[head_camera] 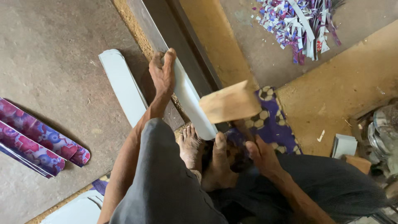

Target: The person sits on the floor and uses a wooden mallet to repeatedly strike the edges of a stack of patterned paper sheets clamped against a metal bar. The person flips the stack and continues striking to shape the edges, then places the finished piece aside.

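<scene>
While you sit on the floor, your left hand [162, 71] grips the far end of a pale metal strip [188, 97] lying along a dark steel bar [176, 31], its near end by your bare feet [205, 155]. Your right hand [260, 154] is closed around the handle of a wooden mallet [230, 102], whose head hangs above the strip. Patterned strips [35, 139] lie well apart at left.
</scene>
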A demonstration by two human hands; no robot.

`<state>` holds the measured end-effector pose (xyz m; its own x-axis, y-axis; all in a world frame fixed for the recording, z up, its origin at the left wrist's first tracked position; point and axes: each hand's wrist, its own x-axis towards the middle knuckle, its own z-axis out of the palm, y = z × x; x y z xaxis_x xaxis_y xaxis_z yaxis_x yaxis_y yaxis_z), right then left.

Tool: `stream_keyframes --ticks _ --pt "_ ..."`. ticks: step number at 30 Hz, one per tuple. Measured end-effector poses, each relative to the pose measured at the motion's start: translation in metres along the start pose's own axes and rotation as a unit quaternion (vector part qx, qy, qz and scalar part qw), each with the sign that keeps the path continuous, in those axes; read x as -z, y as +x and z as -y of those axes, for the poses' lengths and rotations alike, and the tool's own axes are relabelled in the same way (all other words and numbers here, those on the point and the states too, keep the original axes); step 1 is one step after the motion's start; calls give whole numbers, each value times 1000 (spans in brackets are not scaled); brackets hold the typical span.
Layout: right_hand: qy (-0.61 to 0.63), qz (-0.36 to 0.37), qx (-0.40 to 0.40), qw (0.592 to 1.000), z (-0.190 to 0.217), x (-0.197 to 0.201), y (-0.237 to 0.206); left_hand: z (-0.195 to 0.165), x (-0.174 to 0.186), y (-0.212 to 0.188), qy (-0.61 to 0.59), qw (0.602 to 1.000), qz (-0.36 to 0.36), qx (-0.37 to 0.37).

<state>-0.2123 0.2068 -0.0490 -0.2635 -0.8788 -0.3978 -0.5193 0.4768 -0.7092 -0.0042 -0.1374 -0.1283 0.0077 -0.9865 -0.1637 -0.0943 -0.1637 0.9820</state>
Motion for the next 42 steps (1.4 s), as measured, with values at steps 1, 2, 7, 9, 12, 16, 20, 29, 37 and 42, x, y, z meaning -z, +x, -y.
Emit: stream_keyframes --ticks 1,2,7,9,12,16,20,29,37,42 --pt "17 -35 -13 999 -1 0 4 1 0 -2 -1 1000 2 -6" --pt "35 -67 -25 997 1 -1 8 2 0 -5 -1 1000 2 -12" --pt "143 -80 12 986 26 -10 29 6 19 -18 2 998 51 -43" --pt "171 -65 8 983 41 -13 39 6 32 -12 -32 992 120 -16" --pt "217 -101 10 971 57 -5 55 8 48 0 -94 971 200 89" --pt "347 -249 210 879 80 17 80 13 51 7 -114 963 215 111" --pt "427 -319 176 828 108 7 120 13 48 4 -114 964 214 105" --pt "491 -217 111 836 39 -14 105 2 49 -1 -102 969 207 85" --pt "401 -154 33 902 12 -10 55 7 50 0 -113 967 207 95" --pt "-7 -127 101 987 -1 -5 41 15 38 -9 -51 985 158 53"
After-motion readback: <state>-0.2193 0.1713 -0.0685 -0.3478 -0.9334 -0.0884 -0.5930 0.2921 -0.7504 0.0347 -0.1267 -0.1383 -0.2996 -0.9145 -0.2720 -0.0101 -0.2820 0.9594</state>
